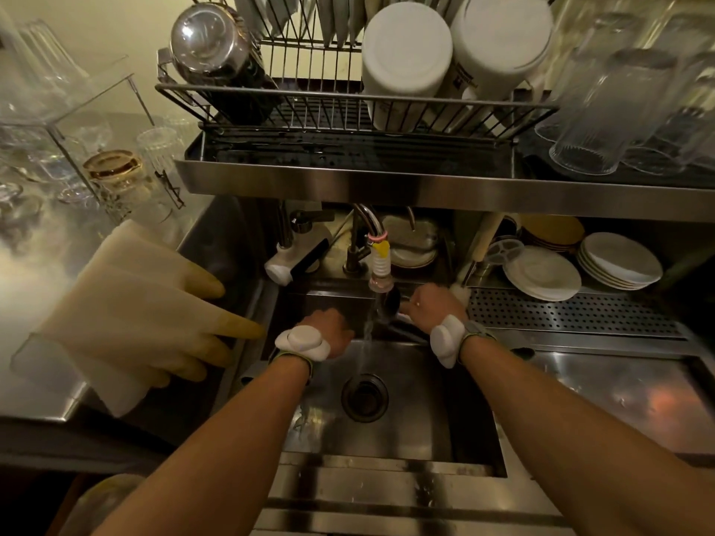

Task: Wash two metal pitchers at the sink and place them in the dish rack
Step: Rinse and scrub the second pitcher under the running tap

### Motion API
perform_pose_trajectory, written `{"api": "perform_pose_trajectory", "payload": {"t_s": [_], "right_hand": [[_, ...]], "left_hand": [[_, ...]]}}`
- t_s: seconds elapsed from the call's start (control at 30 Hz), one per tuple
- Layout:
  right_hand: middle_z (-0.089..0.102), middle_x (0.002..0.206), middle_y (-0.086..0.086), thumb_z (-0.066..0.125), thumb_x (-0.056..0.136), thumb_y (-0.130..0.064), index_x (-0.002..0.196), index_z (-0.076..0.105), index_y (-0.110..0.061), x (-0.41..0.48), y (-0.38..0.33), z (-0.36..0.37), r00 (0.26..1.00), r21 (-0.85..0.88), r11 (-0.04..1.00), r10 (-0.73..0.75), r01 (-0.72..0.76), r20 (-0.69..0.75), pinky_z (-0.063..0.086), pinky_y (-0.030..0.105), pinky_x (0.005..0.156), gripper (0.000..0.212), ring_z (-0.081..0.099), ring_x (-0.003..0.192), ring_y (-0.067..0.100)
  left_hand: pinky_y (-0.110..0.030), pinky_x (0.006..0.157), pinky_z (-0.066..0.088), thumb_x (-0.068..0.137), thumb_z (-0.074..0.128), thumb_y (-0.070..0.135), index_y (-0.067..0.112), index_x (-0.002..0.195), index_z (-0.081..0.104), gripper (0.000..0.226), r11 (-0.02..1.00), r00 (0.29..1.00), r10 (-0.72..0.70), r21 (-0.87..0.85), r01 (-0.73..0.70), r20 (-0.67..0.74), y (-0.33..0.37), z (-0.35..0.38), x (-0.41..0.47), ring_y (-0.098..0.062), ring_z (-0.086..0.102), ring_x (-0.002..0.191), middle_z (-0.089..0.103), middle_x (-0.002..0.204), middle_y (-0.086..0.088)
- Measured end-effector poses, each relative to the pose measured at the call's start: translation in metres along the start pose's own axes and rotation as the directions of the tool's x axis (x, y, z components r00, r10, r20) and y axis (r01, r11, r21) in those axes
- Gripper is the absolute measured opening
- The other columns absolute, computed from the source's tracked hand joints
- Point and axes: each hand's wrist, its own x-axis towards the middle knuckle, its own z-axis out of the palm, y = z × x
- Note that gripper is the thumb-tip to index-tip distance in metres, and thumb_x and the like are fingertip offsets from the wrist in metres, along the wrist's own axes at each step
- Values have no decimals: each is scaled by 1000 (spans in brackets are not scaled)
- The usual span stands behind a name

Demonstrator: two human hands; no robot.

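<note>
Head view: pitcher (389, 301) under the tap (381, 265) — right hand (429, 305) grips it; left hand (329, 328) just beside — its grip cannot be told.

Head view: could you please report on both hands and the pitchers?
Left hand and right hand in the sink by the running tap; grip unclear. One metal pitcher upturned in dish rack. Dark item at right hand, unidentifiable.
</note>
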Motion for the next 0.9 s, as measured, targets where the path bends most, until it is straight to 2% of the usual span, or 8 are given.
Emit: {"api": "perform_pose_trajectory", "payload": {"t_s": [0.1,0.2,0.3,0.43,0.57,0.63,0.73,0.9], "right_hand": [[63,78,11,48,95,-35,64,56,-11,2,-1,18,994,311,944,98,-109,51,50,37,78,41,61,82,30],[69,84,14,46,97,-29,84,68,-1,3,-8,35,976,520,828,143,-209,165,51,37,82,38,66,92,32],[68,105,23,49,93,-13,99,68,6,-1,-13,43,980,571,805,64,-162,187,50,34,69,27,64,96,33],[70,103,18,57,88,-6,97,73,-1,-5,-5,49,983,538,842,-121,30,135,51,38,88,20,65,99,29],[64,67,0,68,84,-22,70,72,-13,0,18,44,976,535,845,-109,-10,189,44,22,66,17,58,64,9],[58,59,-1,65,87,-26,59,63,-16,5,32,41,980,517,855,-64,-43,188,41,23,62,30,52,57,10],[61,65,5,61,89,-27,62,64,-14,8,47,43,982,492,869,-48,-50,185,43,26,64,31,55,62,16],[55,56,-1,60,91,-26,55,58,-19,8,64,48,983,467,883,-50,-39,176,43,31,66,36,50,55,12]], "left_hand": [[-34,87,49,97,45,40,4,99,71,45,956,997,42,-294,-22,62,16,10,-2,-30,66,100,71,104,-15],[-40,93,49,98,41,41,-2,100,70,52,783,999,-19,-621,40,41,37,17,-1,-28,66,95,70,101,-19],[-39,94,47,97,40,46,-2,114,64,57,676,983,-180,-724,141,23,57,18,7,-33,62,107,65,114,-22],[-35,90,49,97,46,33,-8,120,58,48,550,940,-333,-795,255,72,55,23,17,-38,59,114,61,122,-26],[-20,54,46,99,45,18,3,83,63,28,507,939,-326,-817,274,113,40,32,18,-11,64,57,68,57,2],[-11,47,42,99,47,19,10,69,58,33,572,952,-302,-791,217,43,32,38,15,3,53,37,57,39,10],[-4,52,37,98,49,18,5,78,67,30,794,989,-143,-601,89,-42,16,44,7,2,53,51,60,63,3],[-26,72,40,96,50,15,19,62,58,36,850,995,-56,-526,1,-89,-1,43,9,-15,54,70,61,70,-7]]}}
